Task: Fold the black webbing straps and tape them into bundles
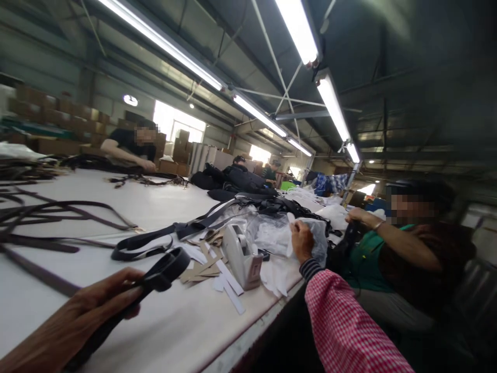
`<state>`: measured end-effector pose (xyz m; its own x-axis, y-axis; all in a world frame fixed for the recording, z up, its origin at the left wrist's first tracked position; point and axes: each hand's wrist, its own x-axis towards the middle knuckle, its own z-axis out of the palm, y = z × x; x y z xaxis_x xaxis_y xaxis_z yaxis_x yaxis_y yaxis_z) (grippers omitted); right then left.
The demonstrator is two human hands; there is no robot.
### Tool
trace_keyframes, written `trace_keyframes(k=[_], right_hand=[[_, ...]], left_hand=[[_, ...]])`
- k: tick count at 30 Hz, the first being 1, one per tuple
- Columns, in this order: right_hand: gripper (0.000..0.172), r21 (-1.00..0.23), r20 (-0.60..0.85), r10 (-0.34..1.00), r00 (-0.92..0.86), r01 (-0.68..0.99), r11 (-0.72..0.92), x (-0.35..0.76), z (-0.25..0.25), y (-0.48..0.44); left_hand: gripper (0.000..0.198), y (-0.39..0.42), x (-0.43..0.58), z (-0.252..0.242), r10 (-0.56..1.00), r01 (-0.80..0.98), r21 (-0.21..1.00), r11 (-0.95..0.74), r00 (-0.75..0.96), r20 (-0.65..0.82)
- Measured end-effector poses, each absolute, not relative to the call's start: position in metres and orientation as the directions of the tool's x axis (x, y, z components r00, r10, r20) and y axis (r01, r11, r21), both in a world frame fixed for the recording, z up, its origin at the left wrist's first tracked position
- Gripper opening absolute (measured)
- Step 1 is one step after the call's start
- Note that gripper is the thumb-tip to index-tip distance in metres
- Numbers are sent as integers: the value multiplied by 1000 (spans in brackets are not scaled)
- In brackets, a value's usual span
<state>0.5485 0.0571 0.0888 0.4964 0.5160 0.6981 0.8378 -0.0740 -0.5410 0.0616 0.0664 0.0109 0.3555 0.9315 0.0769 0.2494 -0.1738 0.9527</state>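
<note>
My left hand [104, 298] is closed around a black strap [169, 267], bent into a loop at its far end, above the near part of the table. Further off, my right hand [303, 242] reaches out in a checked red sleeve and pinches a narrow white strip [290, 235]. Behind that strip lie crumpled clear plastic bags [267, 233]. Between my hands stands a white tape dispenser [243, 261]. Brown card pieces [205, 267] and white paper strips [232, 294] are scattered beside it.
Dark brown straps [50, 217] spread over the white table [163, 334] at left. Black straps [151, 241] and a dark pile [233, 181] lie beyond. A co-worker in green [373, 254] sits close at right; another person [130, 147] bends over the far side.
</note>
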Motion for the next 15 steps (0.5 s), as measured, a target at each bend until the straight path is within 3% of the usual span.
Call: trace_keyframes(k=[2, 4, 7, 11, 13, 15], right_hand=[[20, -555, 712, 541, 448, 830, 44, 521, 107, 56], [24, -598, 681, 650, 338, 769, 226, 481, 113, 51], [27, -741, 514, 857, 43, 526, 418, 404, 97, 34], [28, -932, 183, 942, -282, 255, 257, 305, 52, 14], [28, -975, 160, 938, -308, 102, 199, 271, 37, 15], [30, -966, 253, 928, -274, -22, 258, 250, 32, 22]], left_hand=[[51, 57, 62, 19, 926, 129, 982, -134, 369, 78], [47, 48, 63, 30, 951, 62, 994, -86, 304, 64], [41, 42, 64, 43, 950, -57, 995, -79, 298, 93], [39, 36, 65, 50, 919, -147, 984, -97, 367, 146], [38, 31, 67, 53, 895, -135, 984, -112, 417, 159], [38, 28, 68, 55, 884, -109, 987, -117, 441, 154]])
